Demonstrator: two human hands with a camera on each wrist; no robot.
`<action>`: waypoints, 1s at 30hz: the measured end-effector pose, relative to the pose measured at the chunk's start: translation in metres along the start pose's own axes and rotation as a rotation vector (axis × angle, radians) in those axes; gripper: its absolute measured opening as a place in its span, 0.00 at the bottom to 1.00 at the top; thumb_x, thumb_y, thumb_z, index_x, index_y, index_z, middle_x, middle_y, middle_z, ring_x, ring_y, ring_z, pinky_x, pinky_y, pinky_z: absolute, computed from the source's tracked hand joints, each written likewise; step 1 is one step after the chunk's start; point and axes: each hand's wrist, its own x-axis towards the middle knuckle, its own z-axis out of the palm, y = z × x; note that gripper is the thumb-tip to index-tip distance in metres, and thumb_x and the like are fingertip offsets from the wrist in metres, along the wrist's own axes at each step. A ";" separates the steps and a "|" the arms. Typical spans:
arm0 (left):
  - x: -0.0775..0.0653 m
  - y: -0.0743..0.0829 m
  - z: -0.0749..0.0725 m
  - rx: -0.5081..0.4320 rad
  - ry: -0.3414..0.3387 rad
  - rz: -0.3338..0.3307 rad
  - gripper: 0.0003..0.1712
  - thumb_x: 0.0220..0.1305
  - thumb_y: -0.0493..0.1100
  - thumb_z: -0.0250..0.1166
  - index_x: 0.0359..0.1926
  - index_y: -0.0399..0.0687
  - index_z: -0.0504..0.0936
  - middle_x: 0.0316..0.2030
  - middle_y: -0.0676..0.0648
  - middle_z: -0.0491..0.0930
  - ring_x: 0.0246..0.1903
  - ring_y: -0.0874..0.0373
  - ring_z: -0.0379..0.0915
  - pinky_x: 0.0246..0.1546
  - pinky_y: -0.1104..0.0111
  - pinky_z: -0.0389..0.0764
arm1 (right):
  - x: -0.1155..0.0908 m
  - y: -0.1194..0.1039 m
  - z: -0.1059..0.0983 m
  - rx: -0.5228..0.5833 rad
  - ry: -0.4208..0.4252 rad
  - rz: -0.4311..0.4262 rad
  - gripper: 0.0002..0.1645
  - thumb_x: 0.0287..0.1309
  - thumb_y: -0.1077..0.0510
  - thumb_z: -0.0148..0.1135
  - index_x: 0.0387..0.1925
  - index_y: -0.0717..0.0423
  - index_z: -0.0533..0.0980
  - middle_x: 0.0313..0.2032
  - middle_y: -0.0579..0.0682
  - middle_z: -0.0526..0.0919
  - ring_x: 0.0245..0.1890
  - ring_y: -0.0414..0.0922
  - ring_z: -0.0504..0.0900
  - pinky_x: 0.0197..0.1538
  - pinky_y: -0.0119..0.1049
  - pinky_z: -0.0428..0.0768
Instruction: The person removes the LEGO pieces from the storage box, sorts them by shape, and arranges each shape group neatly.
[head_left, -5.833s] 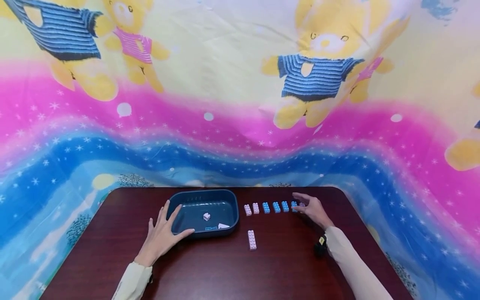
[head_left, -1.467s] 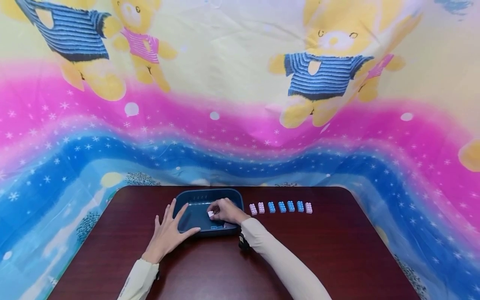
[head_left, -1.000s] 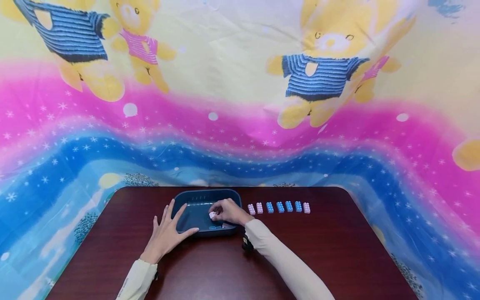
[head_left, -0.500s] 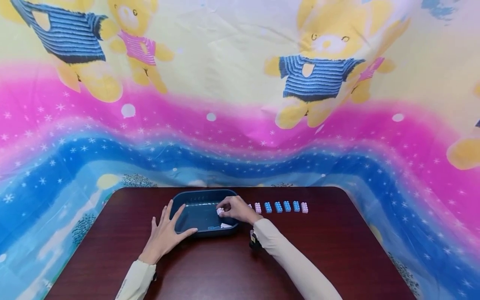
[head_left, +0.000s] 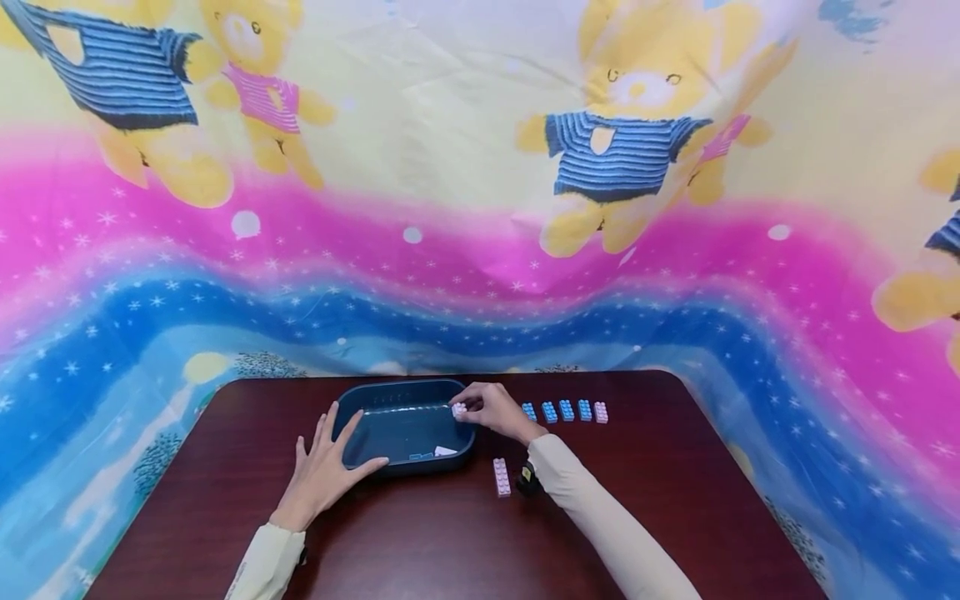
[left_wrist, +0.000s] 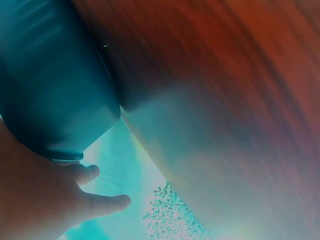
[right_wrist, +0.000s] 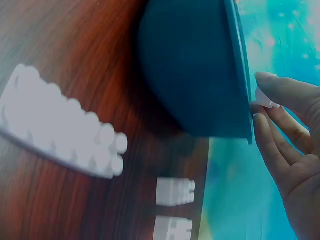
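My right hand (head_left: 498, 412) pinches a small pale pink toy brick (head_left: 459, 410) between thumb and fingers, right at the right rim of the dark teal tray (head_left: 397, 429). In the right wrist view that small brick (right_wrist: 265, 98) shows partly behind the thumb. My left hand (head_left: 322, 471) is spread with straight fingers at the tray's left side and front rim. Inside the tray, near its front wall, lie a whitish piece (head_left: 445, 452) and small blue pieces (head_left: 422, 457). A long pale pink brick (head_left: 502, 477) lies on the table below the right hand.
Right of the tray, a row of bricks runs along the table's back: several blue bricks (head_left: 550, 412) and a pink brick (head_left: 601, 412) at the end. Two pale bricks at its left end are hidden by the right hand in the head view. A printed cloth (head_left: 450, 292) hangs behind.
The right hand has come from the row's right end into the tray, taken hold of the small pink brick and carried it up to the right rim. The left hand has stayed at the tray.
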 end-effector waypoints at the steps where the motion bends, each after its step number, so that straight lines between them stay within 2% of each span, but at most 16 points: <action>1: 0.000 0.000 0.000 0.001 0.002 0.002 0.62 0.60 0.78 0.67 0.85 0.52 0.57 0.84 0.33 0.37 0.80 0.27 0.37 0.69 0.22 0.37 | -0.002 0.001 -0.002 0.012 0.008 0.010 0.13 0.67 0.66 0.72 0.52 0.61 0.88 0.49 0.54 0.86 0.34 0.50 0.86 0.30 0.33 0.83; 4: -0.001 0.001 -0.002 -0.001 0.008 0.008 0.62 0.60 0.78 0.67 0.84 0.52 0.58 0.84 0.33 0.37 0.80 0.27 0.37 0.69 0.21 0.37 | -0.008 0.005 -0.010 0.049 0.026 0.037 0.14 0.67 0.65 0.71 0.53 0.62 0.87 0.48 0.55 0.85 0.33 0.56 0.86 0.25 0.42 0.83; 5: -0.001 0.001 -0.002 0.000 0.010 0.010 0.62 0.60 0.78 0.67 0.84 0.51 0.58 0.84 0.33 0.38 0.80 0.27 0.38 0.68 0.21 0.37 | -0.010 0.006 -0.012 0.055 0.033 0.041 0.14 0.67 0.65 0.71 0.53 0.63 0.87 0.48 0.55 0.85 0.33 0.58 0.86 0.27 0.45 0.85; 7: -0.001 0.001 -0.003 0.000 0.009 0.011 0.62 0.60 0.77 0.68 0.84 0.51 0.58 0.84 0.32 0.38 0.80 0.26 0.37 0.68 0.21 0.37 | -0.014 0.011 -0.015 0.045 0.050 0.039 0.15 0.67 0.65 0.71 0.54 0.63 0.87 0.48 0.55 0.86 0.37 0.55 0.88 0.34 0.46 0.88; 10: -0.001 0.001 -0.003 -0.001 0.001 0.009 0.62 0.61 0.77 0.67 0.84 0.50 0.58 0.84 0.33 0.37 0.80 0.26 0.37 0.68 0.21 0.37 | -0.020 0.019 -0.019 0.009 0.081 0.018 0.14 0.65 0.66 0.72 0.52 0.64 0.87 0.46 0.55 0.88 0.38 0.47 0.89 0.41 0.41 0.88; 13: -0.001 0.001 -0.002 -0.008 -0.008 0.009 0.62 0.61 0.77 0.67 0.84 0.50 0.57 0.84 0.33 0.36 0.80 0.26 0.36 0.68 0.21 0.36 | -0.026 0.029 -0.021 -0.005 0.095 0.002 0.13 0.63 0.68 0.73 0.49 0.64 0.87 0.41 0.53 0.89 0.37 0.42 0.88 0.42 0.36 0.87; 18: -0.001 0.002 -0.002 -0.016 -0.018 0.009 0.62 0.61 0.77 0.67 0.84 0.50 0.57 0.84 0.33 0.35 0.80 0.26 0.36 0.68 0.21 0.36 | -0.035 0.043 -0.023 0.019 0.071 0.072 0.11 0.63 0.66 0.74 0.47 0.61 0.87 0.40 0.49 0.89 0.37 0.40 0.86 0.44 0.36 0.86; 22: -0.001 0.002 -0.001 -0.015 -0.021 0.010 0.62 0.61 0.77 0.67 0.84 0.50 0.57 0.84 0.33 0.35 0.80 0.26 0.36 0.68 0.21 0.36 | -0.042 0.049 -0.023 -0.021 0.057 0.124 0.10 0.62 0.64 0.76 0.46 0.58 0.88 0.42 0.49 0.88 0.39 0.41 0.85 0.45 0.37 0.86; 27: 0.000 0.002 -0.001 -0.014 -0.020 0.011 0.62 0.61 0.77 0.67 0.85 0.51 0.56 0.84 0.33 0.35 0.80 0.26 0.35 0.68 0.21 0.36 | -0.049 0.055 -0.022 -0.078 0.049 0.137 0.11 0.61 0.66 0.76 0.45 0.57 0.89 0.44 0.51 0.88 0.39 0.42 0.85 0.45 0.37 0.86; 30: 0.000 0.002 -0.001 -0.014 -0.020 0.011 0.62 0.61 0.77 0.67 0.85 0.51 0.56 0.84 0.33 0.35 0.80 0.26 0.35 0.68 0.21 0.36 | -0.052 0.063 -0.018 -0.135 0.034 0.128 0.10 0.61 0.65 0.77 0.45 0.56 0.90 0.42 0.48 0.89 0.39 0.39 0.85 0.45 0.35 0.85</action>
